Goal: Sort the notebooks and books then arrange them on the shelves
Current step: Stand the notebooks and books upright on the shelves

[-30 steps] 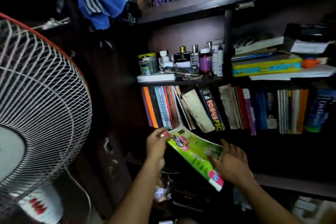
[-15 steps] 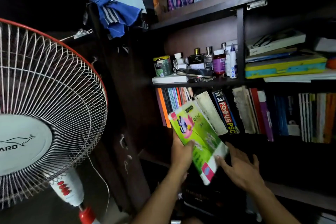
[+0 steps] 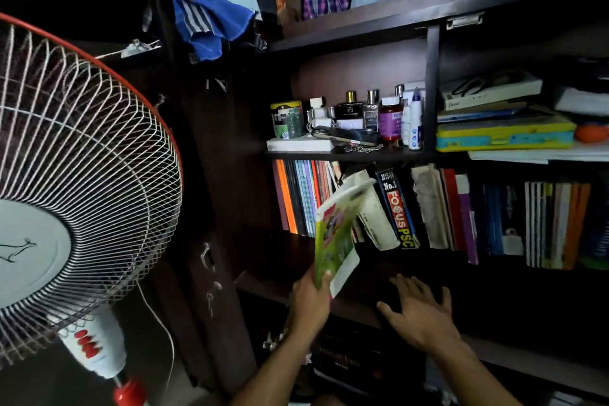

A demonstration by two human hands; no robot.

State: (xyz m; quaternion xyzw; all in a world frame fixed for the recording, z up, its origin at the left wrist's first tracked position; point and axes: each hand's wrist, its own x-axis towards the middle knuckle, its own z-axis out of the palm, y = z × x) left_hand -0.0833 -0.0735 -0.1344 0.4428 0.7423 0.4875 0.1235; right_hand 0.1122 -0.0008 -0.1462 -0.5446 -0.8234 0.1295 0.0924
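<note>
Left hand [image 3: 311, 298] grips the green book [image 3: 334, 234] by its bottom corner, thumb on the cover, book upright w/ top edge tipped into the row of books [image 3: 303, 198] on the middle shelf [image 3: 362, 155], right by the leaning worn white book [image 3: 374, 214]. Right hand [image 3: 418, 313] is free, fingers spread wide, hovering in front of the dark lower shelf [image 3: 527, 362]. Big fan [image 3: 75, 168] fills the left side.

Dark wooden shelf [image 3: 362, 155], bottles [image 3: 390, 119] above, upright books [image 3: 438, 208] below
</note>
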